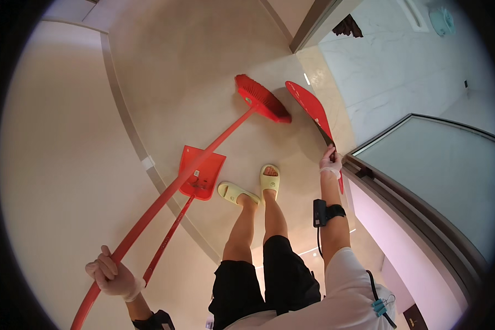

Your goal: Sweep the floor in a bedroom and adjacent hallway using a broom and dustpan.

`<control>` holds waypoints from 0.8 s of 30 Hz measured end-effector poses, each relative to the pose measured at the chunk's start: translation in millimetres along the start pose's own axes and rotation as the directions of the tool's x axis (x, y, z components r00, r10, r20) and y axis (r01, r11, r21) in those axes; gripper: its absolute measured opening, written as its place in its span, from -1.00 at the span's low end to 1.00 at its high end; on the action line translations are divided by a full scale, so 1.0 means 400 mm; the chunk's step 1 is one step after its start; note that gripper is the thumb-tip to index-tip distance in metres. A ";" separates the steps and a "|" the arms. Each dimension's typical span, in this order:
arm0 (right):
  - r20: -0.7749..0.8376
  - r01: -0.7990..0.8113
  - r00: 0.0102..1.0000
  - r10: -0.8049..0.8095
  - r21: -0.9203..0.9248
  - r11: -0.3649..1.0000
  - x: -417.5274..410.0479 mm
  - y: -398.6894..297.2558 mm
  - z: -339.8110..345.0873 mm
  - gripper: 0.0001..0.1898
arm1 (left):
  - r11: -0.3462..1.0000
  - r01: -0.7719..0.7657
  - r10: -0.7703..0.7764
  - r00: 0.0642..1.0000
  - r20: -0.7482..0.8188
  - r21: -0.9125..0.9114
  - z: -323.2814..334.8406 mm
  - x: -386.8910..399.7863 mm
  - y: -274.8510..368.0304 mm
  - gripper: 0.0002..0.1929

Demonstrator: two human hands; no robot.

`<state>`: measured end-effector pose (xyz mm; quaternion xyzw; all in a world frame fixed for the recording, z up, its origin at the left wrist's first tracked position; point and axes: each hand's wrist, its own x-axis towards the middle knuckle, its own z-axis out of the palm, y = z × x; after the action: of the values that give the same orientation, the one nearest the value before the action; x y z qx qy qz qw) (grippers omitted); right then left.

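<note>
My left hand (110,273), in a thin translucent glove, is closed around the long red handle (169,191) of a push broom. The red broom head (262,99) is off to the upper middle, with its bristles facing up and away from me. My right hand (331,161), also gloved, pinches the edge of a red floor mat (309,102) with a dark underside. The mat is lifted and tilted on edge, and it bears white writing. A red long-handled dustpan (206,175) stands by the wall, with some dark debris in its pan. The top of its handle disappears behind my left wrist.
My feet in pale yellow slides (269,178) stand on the beige floor (181,82). A pale wall (62,136) with a grey skirting runs along the left. At right are a frosted glass door (429,165), a stone threshold (328,82) and a white-tiled room with dark cloth (348,27).
</note>
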<state>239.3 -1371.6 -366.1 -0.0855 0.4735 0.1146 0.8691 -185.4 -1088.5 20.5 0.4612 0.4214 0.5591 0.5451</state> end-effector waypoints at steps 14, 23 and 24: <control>0.234 0.480 0.850 -0.472 -0.713 0.512 -0.128 -0.147 0.202 -0.79 | 0.969 -0.245 0.244 0.969 -0.038 -0.030 -0.017 0.060 0.208 -0.92; 0.191 0.335 0.939 -0.285 -0.327 0.884 -0.143 -0.130 0.309 -0.80 | 0.886 -0.259 0.231 0.966 -0.117 -0.385 -0.022 0.118 0.384 -0.78; 0.189 0.336 0.939 -0.289 -0.315 0.888 -0.151 -0.128 0.323 -0.80 | 0.875 -0.264 0.258 0.964 -0.071 -0.406 -0.019 0.121 0.402 -0.78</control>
<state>325.7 -1394.6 -243.9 -0.3024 0.3654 0.0590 0.8784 -227.5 -1048.2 178.1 0.3844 0.2322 0.7070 0.5464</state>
